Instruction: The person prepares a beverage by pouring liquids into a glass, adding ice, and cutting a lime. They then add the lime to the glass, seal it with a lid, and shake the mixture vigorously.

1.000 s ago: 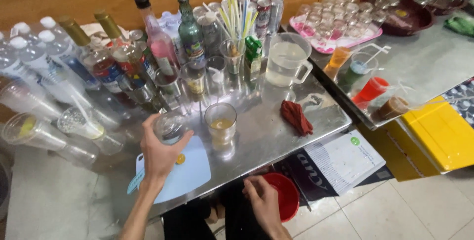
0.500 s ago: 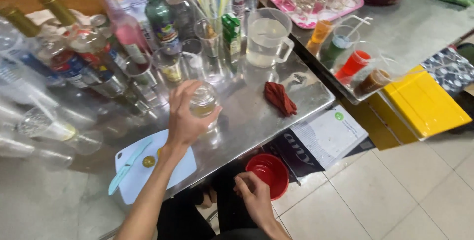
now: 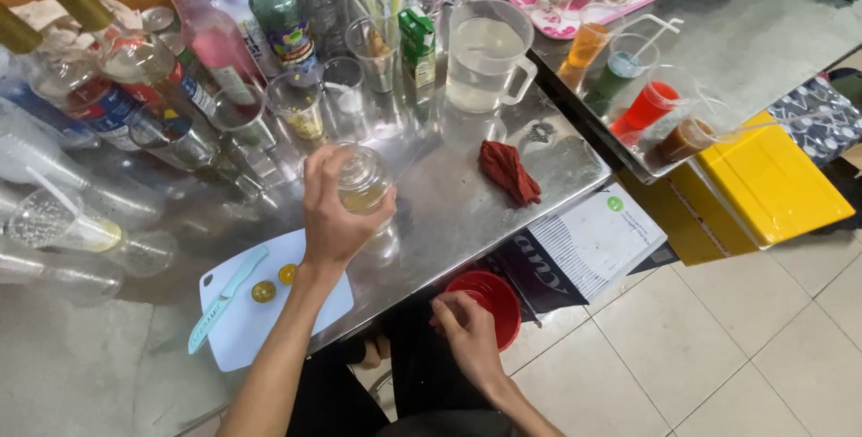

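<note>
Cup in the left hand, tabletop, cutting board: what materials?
Cup: clear, probably plastic or glass; yellowish liquid shows through.
Tabletop: likely stainless steel, brushed, dull reflections.
Cutting board: seemingly plastic, matte pale blue-white.
Left hand grips the cup.

We see a small green carton [image 3: 417, 42] standing upright at twelve o'clock on the metal table. Bottles at ten o'clock carry a red-and-blue label [image 3: 106, 105] and a colourful one [image 3: 289, 42]. A white printed sheet [image 3: 588, 241] lies at four o'clock.
</note>
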